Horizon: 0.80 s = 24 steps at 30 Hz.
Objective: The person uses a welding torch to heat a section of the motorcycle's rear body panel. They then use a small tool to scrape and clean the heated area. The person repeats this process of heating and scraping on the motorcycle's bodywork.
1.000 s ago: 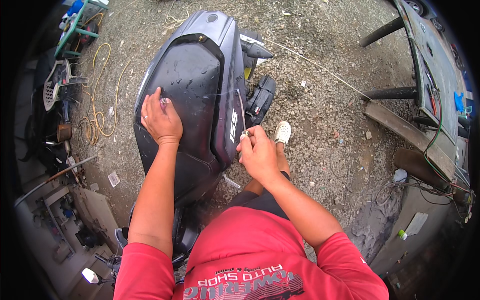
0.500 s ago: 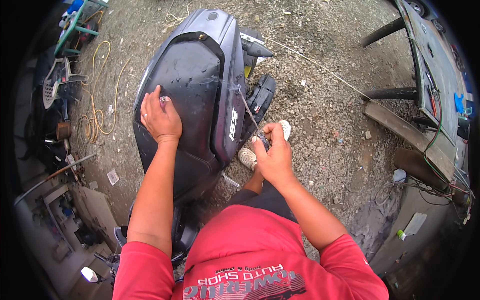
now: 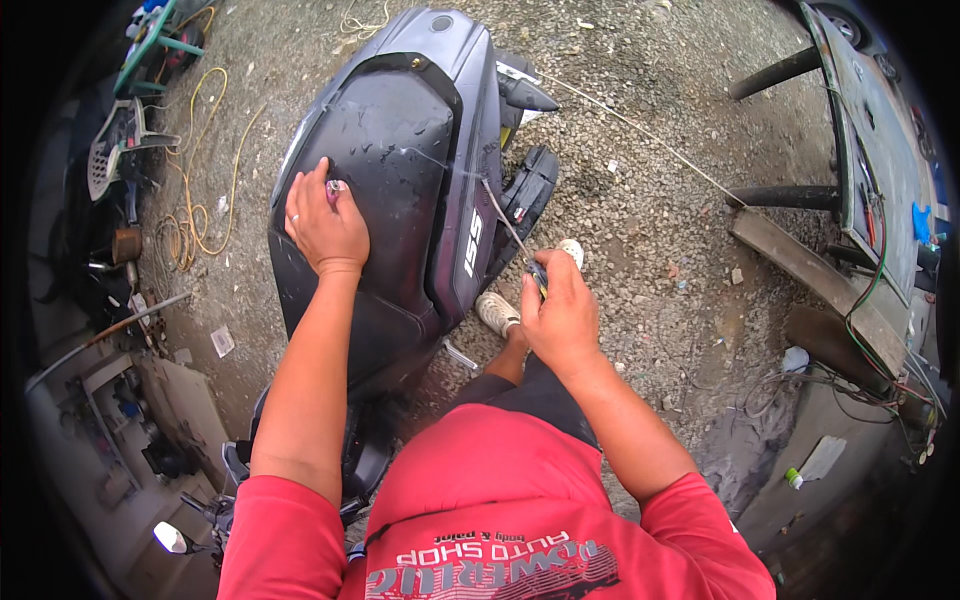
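Observation:
My left hand (image 3: 328,225) lies on the black seat (image 3: 385,150) of a dark grey scooter, its thumb and fingers curled around a small purple thing with a shiny end, which looks like a lighter (image 3: 334,186). In my right hand (image 3: 563,315) is a screwdriver (image 3: 510,226) with a long thin shaft; only part of its dark and yellow handle shows. The shaft slants up and left, its tip at the side panel (image 3: 470,225) just below the seat edge. A thin pale wisp, like smoke, drifts from the tip over the seat. Drops of water dot the seat.
Gravel ground (image 3: 650,210) surrounds the scooter. On the right stands a metal-topped table (image 3: 880,130) with a plank (image 3: 810,285) and cables beside it. A yellow hose (image 3: 190,215) and a chair (image 3: 115,150) are at the left. My shoe (image 3: 497,314) is close to the scooter.
The whole view has shifted slightly, moving the scooter to the right in it. My right hand has tilted a little; the screwdriver tip stays at the panel. The pale wisp stretches farther over the seat.

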Motion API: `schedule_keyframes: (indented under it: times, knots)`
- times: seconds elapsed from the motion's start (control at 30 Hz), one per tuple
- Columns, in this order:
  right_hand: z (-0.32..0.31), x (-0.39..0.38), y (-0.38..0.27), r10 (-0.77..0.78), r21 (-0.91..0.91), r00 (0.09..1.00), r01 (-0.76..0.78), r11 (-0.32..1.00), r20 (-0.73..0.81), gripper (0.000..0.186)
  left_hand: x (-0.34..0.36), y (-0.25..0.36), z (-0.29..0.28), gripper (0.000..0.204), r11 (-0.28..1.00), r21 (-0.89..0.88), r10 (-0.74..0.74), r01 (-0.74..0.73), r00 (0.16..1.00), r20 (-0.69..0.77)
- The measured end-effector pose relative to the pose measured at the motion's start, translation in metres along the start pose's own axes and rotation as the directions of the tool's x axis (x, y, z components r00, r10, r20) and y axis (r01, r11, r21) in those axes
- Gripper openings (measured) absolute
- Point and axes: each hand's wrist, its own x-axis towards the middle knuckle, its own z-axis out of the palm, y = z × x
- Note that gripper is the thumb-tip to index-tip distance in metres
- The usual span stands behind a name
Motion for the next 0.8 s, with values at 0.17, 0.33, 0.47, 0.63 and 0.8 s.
schedule_keyframes:
  times: [0.17,0.33,0.47,0.63,0.8]
  knots:
    - [-0.005,0.005,-0.004,-0.059,-0.073,0.998,0.058,0.996,-0.016,0.027,0.000,0.000,0.000,0.046,1.000,-0.003,0.000,0.000,1.000,-0.003]
    - [-0.008,0.010,-0.008,-0.097,-0.131,0.995,0.094,0.987,-0.019,0.025,0.000,0.000,-0.001,0.042,0.999,0.032,0.016,-0.016,1.000,-0.009]
    - [-0.009,0.011,-0.010,-0.108,-0.130,0.993,0.101,0.986,-0.043,0.024,-0.001,-0.001,0.001,0.042,0.999,0.040,0.019,-0.018,0.999,-0.028]
    - [-0.013,0.012,-0.010,-0.146,-0.156,0.988,0.137,0.978,-0.051,0.024,-0.001,-0.001,0.001,0.042,0.999,0.033,0.017,-0.016,1.000,-0.023]
    - [-0.017,0.019,-0.008,-0.134,-0.156,0.989,0.124,0.980,-0.056,0.025,-0.001,-0.001,0.002,0.042,0.999,0.031,0.018,-0.018,0.999,-0.026]
